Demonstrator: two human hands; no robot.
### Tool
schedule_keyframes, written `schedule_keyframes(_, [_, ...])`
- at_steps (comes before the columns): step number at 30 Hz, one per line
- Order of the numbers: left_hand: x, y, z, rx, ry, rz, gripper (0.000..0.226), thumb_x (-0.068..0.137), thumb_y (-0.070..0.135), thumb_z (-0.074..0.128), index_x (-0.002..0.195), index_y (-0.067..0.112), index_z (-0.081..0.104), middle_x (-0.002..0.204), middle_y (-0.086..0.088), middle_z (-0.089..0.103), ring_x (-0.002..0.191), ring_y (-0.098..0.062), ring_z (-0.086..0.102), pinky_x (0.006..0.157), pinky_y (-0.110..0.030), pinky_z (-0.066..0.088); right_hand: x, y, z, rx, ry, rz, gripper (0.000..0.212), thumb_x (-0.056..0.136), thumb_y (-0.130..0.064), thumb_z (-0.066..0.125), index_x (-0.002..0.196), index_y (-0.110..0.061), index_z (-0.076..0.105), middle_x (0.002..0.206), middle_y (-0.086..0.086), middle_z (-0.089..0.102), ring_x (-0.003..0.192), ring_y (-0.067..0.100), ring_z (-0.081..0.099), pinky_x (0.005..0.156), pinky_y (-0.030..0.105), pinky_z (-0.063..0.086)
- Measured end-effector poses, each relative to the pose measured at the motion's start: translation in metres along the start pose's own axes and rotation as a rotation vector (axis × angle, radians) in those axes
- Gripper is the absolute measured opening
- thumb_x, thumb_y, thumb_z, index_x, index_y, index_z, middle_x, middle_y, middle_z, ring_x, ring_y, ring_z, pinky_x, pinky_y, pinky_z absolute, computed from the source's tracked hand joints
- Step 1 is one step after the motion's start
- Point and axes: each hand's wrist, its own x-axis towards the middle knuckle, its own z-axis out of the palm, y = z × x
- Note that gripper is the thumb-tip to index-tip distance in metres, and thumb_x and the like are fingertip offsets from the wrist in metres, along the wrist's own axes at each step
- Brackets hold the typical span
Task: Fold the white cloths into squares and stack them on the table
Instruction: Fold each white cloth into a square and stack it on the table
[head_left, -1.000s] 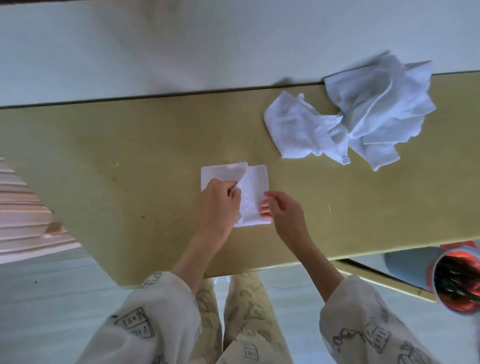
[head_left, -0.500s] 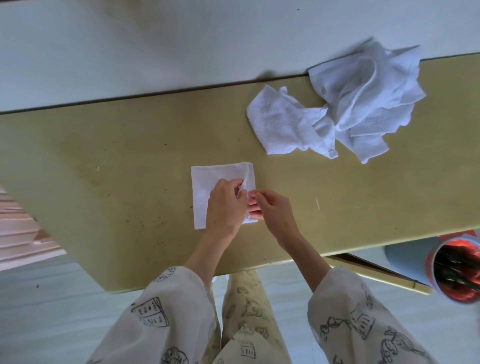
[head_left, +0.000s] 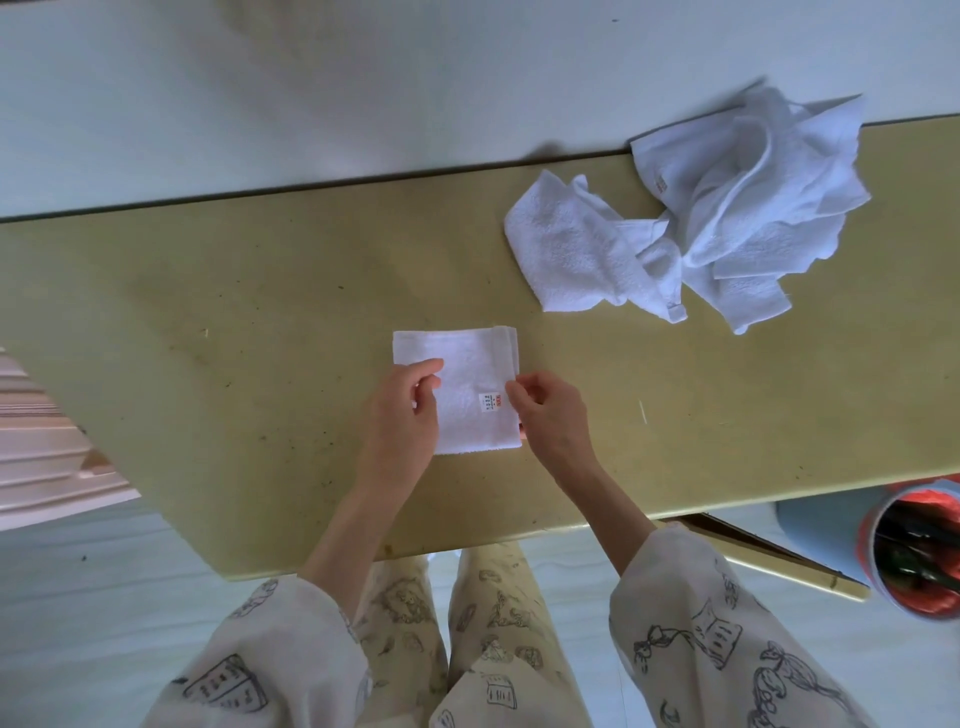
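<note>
A small white cloth (head_left: 467, 374), folded into a square with a little label facing up, lies flat on the olive-yellow table (head_left: 234, 312) in front of me. My left hand (head_left: 402, 421) covers its lower left part, curled fingers pinching the left edge. My right hand (head_left: 550, 415) pinches the right edge beside the label with thumb and forefinger. A crumpled pile of unfolded white cloths (head_left: 727, 223) sits at the table's far right edge.
The table's far edge meets a pale wall (head_left: 363, 78). A red-rimmed bin (head_left: 919, 556) stands on the floor at the lower right, past the near edge. A pinkish slatted object (head_left: 41, 441) is at the left.
The left hand carried the lifted flap across to the right, so the cloth now lies as a closed square with its label up. The left hand drew back to the left edge.
</note>
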Motion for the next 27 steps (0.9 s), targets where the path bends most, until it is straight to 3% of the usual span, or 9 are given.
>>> schedule_keyframes(2, [-0.001, -0.005, -0.003, 0.017, -0.001, -0.008, 0.028, 0.095, 0.007, 0.042, 0.117, 0.012, 0.060, 0.103, 0.002, 0.058, 0.088, -0.009, 0.052, 0.072, -0.002, 0.037, 0.000, 0.000, -0.001, -0.028, 0.008, -0.028, 0.013, 0.091, -0.019, 0.053, 0.094, -0.011, 0.062, 0.079, -0.006, 0.059, 0.071, 0.006, 0.053, 0.062, 0.017, 0.041])
schedule_keyframes(4, [-0.001, -0.008, -0.004, 0.054, -0.021, -0.005, 0.029, 0.096, 0.010, 0.042, 0.120, 0.014, 0.058, 0.102, 0.007, 0.053, 0.089, -0.009, 0.051, 0.071, -0.004, 0.037, -0.001, 0.001, -0.001, -0.030, 0.005, -0.036, 0.010, 0.091, -0.018, 0.052, 0.091, -0.012, 0.060, 0.076, -0.009, 0.056, 0.068, 0.002, 0.049, 0.058, 0.015, 0.036])
schedule_keyframes(9, [0.002, -0.010, -0.002, 0.150, -0.077, 0.094, 0.035, 0.094, 0.005, 0.042, 0.123, 0.015, 0.056, 0.122, 0.006, 0.052, 0.102, -0.018, 0.053, 0.086, -0.021, 0.041, -0.003, 0.001, -0.001, 0.042, 0.013, -0.007, 0.011, 0.091, -0.014, 0.051, 0.082, -0.014, 0.056, 0.072, -0.007, 0.053, 0.066, 0.005, 0.047, 0.060, 0.017, 0.037])
schedule_keyframes(14, [0.004, -0.012, -0.001, 0.304, -0.148, 0.178, 0.041, 0.094, 0.008, 0.044, 0.133, 0.020, 0.047, 0.145, 0.010, 0.036, 0.125, -0.017, 0.036, 0.096, -0.022, 0.033, 0.000, 0.001, 0.000, 0.062, 0.036, 0.029, 0.011, 0.089, -0.014, 0.050, 0.086, -0.010, 0.060, 0.080, -0.001, 0.058, 0.074, 0.013, 0.051, 0.068, 0.026, 0.042])
schedule_keyframes(17, [0.004, -0.014, -0.001, 0.429, -0.257, 0.209, 0.051, 0.093, 0.016, 0.049, 0.140, 0.024, 0.034, 0.153, 0.013, 0.018, 0.122, -0.022, 0.033, 0.094, -0.030, 0.039, 0.001, 0.001, 0.000, 0.047, 0.042, 0.045, 0.011, 0.089, -0.015, 0.051, 0.088, -0.010, 0.060, 0.084, 0.002, 0.061, 0.077, 0.016, 0.054, 0.070, 0.030, 0.045])
schedule_keyframes(22, [0.003, -0.011, 0.001, 0.548, -0.356, 0.196, 0.069, 0.088, 0.027, 0.057, 0.145, 0.029, 0.019, 0.155, 0.013, -0.002, 0.115, -0.022, 0.029, 0.090, -0.031, 0.041, 0.002, 0.001, -0.002, 0.067, 0.015, 0.088, 0.007, 0.084, -0.013, 0.059, 0.079, -0.018, 0.059, 0.085, 0.007, 0.066, 0.088, 0.030, 0.065, 0.081, 0.049, 0.054])
schedule_keyframes(27, [0.002, -0.010, 0.002, 0.602, -0.359, 0.222, 0.071, 0.088, 0.029, 0.057, 0.145, 0.028, 0.015, 0.156, 0.009, -0.005, 0.112, -0.021, 0.029, 0.089, -0.029, 0.040, -0.008, 0.004, -0.010, -0.012, 0.057, 0.016, 0.011, 0.081, -0.003, 0.060, 0.084, -0.013, 0.062, 0.075, -0.005, 0.063, 0.079, 0.023, 0.066, 0.079, 0.037, 0.055])
